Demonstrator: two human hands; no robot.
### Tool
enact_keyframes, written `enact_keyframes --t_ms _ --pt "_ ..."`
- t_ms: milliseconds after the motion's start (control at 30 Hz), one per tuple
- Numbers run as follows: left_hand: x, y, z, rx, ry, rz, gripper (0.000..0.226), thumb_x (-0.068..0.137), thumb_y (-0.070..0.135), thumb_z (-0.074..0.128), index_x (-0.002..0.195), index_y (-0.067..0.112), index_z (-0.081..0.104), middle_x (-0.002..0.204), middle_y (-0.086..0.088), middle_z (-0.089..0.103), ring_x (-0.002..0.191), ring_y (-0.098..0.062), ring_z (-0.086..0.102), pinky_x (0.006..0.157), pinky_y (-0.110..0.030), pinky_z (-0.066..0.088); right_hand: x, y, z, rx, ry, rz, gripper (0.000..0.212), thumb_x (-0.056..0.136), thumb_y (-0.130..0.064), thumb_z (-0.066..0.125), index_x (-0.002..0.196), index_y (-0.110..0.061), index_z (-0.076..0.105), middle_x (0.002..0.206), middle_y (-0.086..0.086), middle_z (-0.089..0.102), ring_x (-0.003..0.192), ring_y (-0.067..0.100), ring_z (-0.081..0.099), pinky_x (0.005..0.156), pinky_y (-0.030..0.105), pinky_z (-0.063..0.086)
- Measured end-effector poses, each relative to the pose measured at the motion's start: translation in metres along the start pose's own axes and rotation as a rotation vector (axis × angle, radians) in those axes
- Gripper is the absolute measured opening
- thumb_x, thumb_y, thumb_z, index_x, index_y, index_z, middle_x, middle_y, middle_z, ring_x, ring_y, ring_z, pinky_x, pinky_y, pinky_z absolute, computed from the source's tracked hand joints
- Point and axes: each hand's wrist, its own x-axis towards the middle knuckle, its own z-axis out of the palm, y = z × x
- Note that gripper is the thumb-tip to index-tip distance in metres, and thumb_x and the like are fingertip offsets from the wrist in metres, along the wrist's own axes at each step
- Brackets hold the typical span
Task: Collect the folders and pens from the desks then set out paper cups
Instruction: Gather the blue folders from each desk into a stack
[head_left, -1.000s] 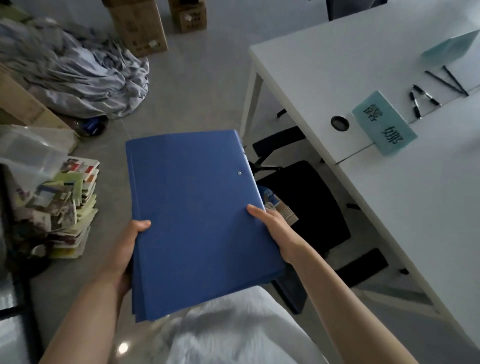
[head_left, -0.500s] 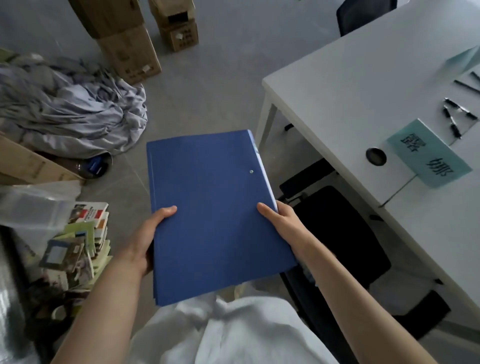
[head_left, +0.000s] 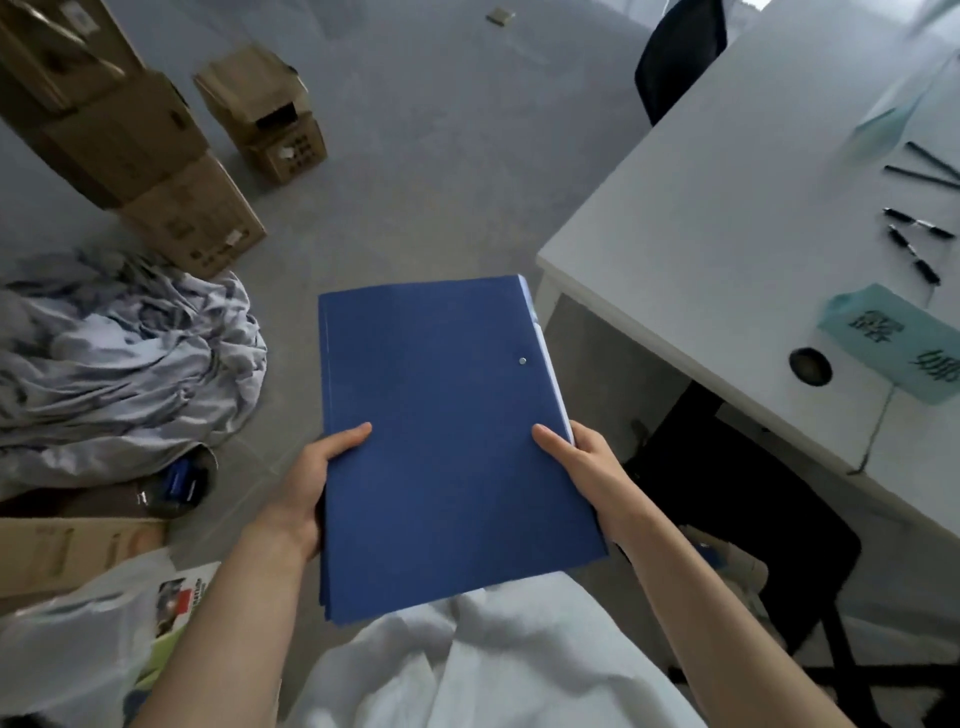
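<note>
I hold a stack of blue folders (head_left: 441, 415) flat in front of my chest, above the floor. My left hand (head_left: 311, 478) grips the stack's left edge with the thumb on top. On the right edge sits my right hand (head_left: 587, 467), thumb also on top. A small metal stud shows near the top folder's right edge. Several black pens (head_left: 914, 244) lie on the white desk (head_left: 701, 223) at the right, apart from both hands. No paper cups are in view.
A teal name card (head_left: 898, 338) and a round cable hole (head_left: 809, 366) are on the desk. A black chair (head_left: 727, 509) stands under its edge. Cardboard boxes (head_left: 171, 171), crumpled grey cloth (head_left: 119, 348) and a plastic bag (head_left: 67, 649) crowd the floor at the left.
The view has swung left and up across the floor, so the desk slid to the right. The folders stay in both hands and now sit more squarely in front of me.
</note>
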Motion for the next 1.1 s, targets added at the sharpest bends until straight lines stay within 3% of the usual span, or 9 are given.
enact_keyframes --t_ms 200,267,467,633,900,1100 --pt "0.062 0.078 0.028 0.068 -0.072 -0.016 0.028 0.088 0.028 0.062 0.106 0.009 0.071 0.098 -0.012 0.076 0.076 -0.027 0.073 0.070 -0.037 0.056 0.060 -0.052 0.002 0.050 0.077 -0.017 0.030 0.090 -0.033 0.064 0.110 -0.011 0.062 0.100 0.005 0.075 0.085 0.023 0.073 0.067 0.032 0.057" --pt "0.085 0.107 0.044 0.081 -0.087 -0.014 0.028 0.087 0.028 0.062 0.106 0.009 0.071 0.095 -0.011 0.076 0.075 -0.026 0.074 0.065 -0.035 0.056 0.089 -0.074 -0.003 0.052 0.089 -0.020 0.032 0.090 -0.035 0.064 0.111 -0.011 0.062 0.101 0.005 0.074 0.087 0.024 0.073 0.067 0.032 0.056" --pt "0.147 0.198 0.104 0.139 -0.109 0.011 0.029 0.086 0.027 0.062 0.108 0.009 0.071 0.101 -0.013 0.075 0.078 -0.028 0.074 0.075 -0.040 0.055 0.169 -0.154 -0.029 0.081 0.105 -0.033 0.031 0.089 -0.037 0.063 0.110 -0.013 0.063 0.102 0.003 0.074 0.089 0.022 0.072 0.074 0.035 0.057" --pt "0.191 0.254 0.152 0.173 -0.157 0.013 0.030 0.087 0.027 0.061 0.110 0.010 0.070 0.101 -0.012 0.075 0.079 -0.028 0.073 0.072 -0.039 0.055 0.217 -0.204 -0.053 0.123 0.149 -0.067 0.030 0.090 -0.035 0.063 0.111 -0.014 0.061 0.104 0.004 0.073 0.088 0.021 0.072 0.072 0.034 0.056" --pt "0.268 0.328 0.239 0.358 -0.288 -0.068 0.033 0.086 0.028 0.061 0.111 0.009 0.069 0.106 -0.014 0.074 0.083 -0.031 0.073 0.080 -0.044 0.055 0.271 -0.244 -0.092 0.240 0.350 -0.058 0.030 0.091 -0.033 0.062 0.113 -0.013 0.061 0.105 0.006 0.073 0.090 0.024 0.072 0.073 0.036 0.057" --pt "0.333 0.391 0.324 0.539 -0.460 -0.114 0.034 0.089 0.027 0.060 0.117 0.010 0.066 0.101 -0.011 0.075 0.078 -0.028 0.073 0.064 -0.037 0.059 0.311 -0.283 -0.117 0.345 0.537 -0.043 0.032 0.091 -0.037 0.062 0.113 -0.013 0.059 0.105 0.005 0.072 0.088 0.024 0.072 0.072 0.039 0.059"
